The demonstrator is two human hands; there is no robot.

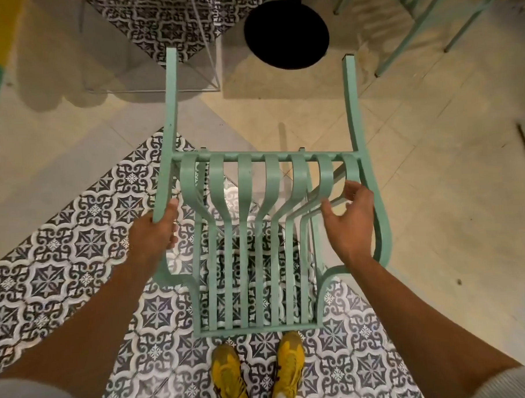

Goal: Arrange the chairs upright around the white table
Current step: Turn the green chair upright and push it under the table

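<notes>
A mint-green metal slatted chair [247, 229] is tipped in front of me, two legs pointing away toward the table. My left hand [154, 230] grips the chair's left side frame. My right hand [349, 222] hovers with spread fingers just inside the right side frame, holding nothing. The table shows only as a black round base [287, 35] and post at the top of the view; its top is out of view.
Another mint-green chair frame [428, 20] stands at top right. A thin clear frame [210, 65] stands at top left beside the table base. The floor mixes patterned tiles [62, 252] and beige tiles. My yellow shoes [257, 373] are below the chair.
</notes>
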